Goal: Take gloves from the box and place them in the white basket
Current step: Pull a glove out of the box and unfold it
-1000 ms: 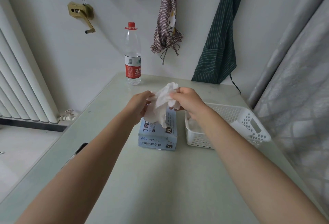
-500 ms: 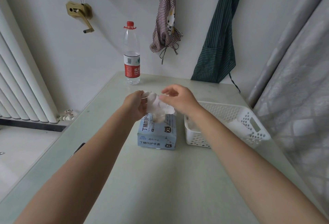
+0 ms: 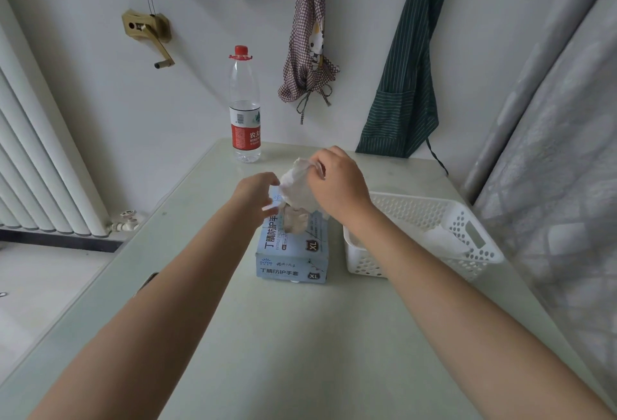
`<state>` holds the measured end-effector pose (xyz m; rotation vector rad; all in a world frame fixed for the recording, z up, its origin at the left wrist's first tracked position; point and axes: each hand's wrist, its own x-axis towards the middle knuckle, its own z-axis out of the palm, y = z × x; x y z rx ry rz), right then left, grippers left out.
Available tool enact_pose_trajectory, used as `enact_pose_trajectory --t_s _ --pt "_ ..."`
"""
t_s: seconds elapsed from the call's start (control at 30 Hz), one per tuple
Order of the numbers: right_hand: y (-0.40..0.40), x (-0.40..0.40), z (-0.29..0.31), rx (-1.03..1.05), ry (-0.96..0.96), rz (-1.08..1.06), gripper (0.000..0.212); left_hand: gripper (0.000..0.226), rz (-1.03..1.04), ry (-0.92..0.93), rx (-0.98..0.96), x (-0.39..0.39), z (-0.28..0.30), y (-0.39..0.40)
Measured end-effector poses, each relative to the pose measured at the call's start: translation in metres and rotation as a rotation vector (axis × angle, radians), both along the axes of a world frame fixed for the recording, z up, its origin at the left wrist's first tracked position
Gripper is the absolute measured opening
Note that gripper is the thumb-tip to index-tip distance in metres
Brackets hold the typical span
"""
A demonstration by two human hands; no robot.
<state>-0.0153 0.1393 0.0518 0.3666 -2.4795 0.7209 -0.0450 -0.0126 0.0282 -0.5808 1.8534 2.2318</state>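
A light-blue glove box point(image 3: 293, 252) marked XL lies on the table's middle. My right hand point(image 3: 337, 182) pinches a crumpled white glove point(image 3: 297, 189) just above the box's opening, where more glove material point(image 3: 295, 221) shows. My left hand point(image 3: 255, 196) hovers over the box's left top edge, fingers loosely curled, touching the box; whether it holds any glove is unclear. The white perforated basket point(image 3: 480, 252) stands right of the box with a white glove point(image 3: 444, 239) lying inside.
A water bottle point(image 3: 244, 109) with a red label stands at the table's far edge. Aprons point(image 3: 405, 85) hang on the wall behind. A radiator point(image 3: 36, 166) is on the left, a curtain point(image 3: 561, 152) on the right.
My right hand let go of the glove, then pinched it again and lifted it a little above the box. My left hand released the glove and dropped toward the box.
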Motion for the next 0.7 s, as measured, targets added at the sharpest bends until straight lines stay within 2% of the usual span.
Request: enact_pose_trajectory --t_s 0.03,0.1,0.2,0.27,0.33,0.53,0.63,0.7 --pt "0.000 0.000 0.005 -0.031 -0.025 -0.017 0.027 0.021 0.066 0.043 -0.135 0.001 0.001 0.001" --pt "0.000 0.001 0.016 -0.082 -0.098 -0.048 0.032 0.021 0.061 0.247 -0.207 0.003 0.005 0.003" --pt "-0.001 0.000 0.028 -0.133 -0.168 -0.092 0.031 0.030 -0.277 0.548 -0.199 0.016 0.019 0.010" --pt "-0.002 0.003 0.035 -0.160 -0.169 -0.123 0.029 0.028 -0.542 0.648 -0.268 0.020 0.029 0.015" --pt "-0.002 0.007 0.040 -0.185 -0.160 -0.145 0.029 0.026 -0.617 0.653 -0.350 0.017 0.028 0.021" --pt "0.009 0.011 0.051 -0.241 -0.094 -0.220 0.030 0.020 -0.253 0.467 -0.570 0.015 0.018 0.023" --pt "0.013 0.009 0.051 -0.251 -0.121 -0.216 0.030 0.038 -0.163 0.391 -0.495 0.012 0.013 0.012" --pt "0.013 0.009 0.050 -0.255 -0.160 -0.166 0.032 0.039 -0.202 0.462 -0.411 0.011 0.014 0.007"
